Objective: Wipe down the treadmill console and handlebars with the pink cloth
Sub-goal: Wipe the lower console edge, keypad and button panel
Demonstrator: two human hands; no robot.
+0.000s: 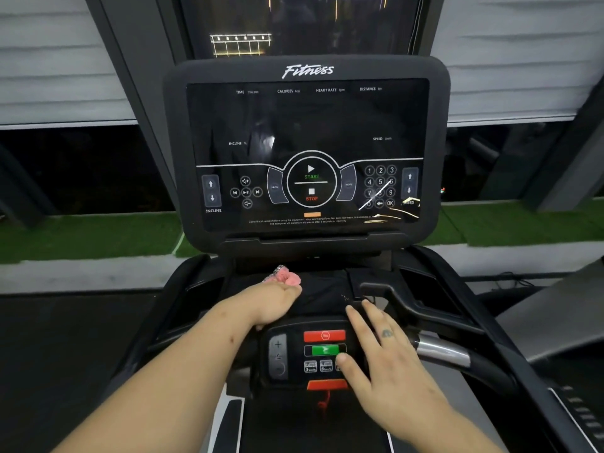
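The main risk is the right hand (382, 354): its thumb lies at the edge of the green button (325, 349) on the near control panel (277, 354), and a careless press might start the treadmill. This hand is open, fingers spread flat across the panel's right side, holding nothing. The left hand (277, 300) is curled into a fist around the pink cloth (287, 276), which bunches out on its far side, on the dark ledge below the console screen (307, 125). Bunched so tightly, the cloth may wipe little. The right handlebar (441, 351) looks untouched.
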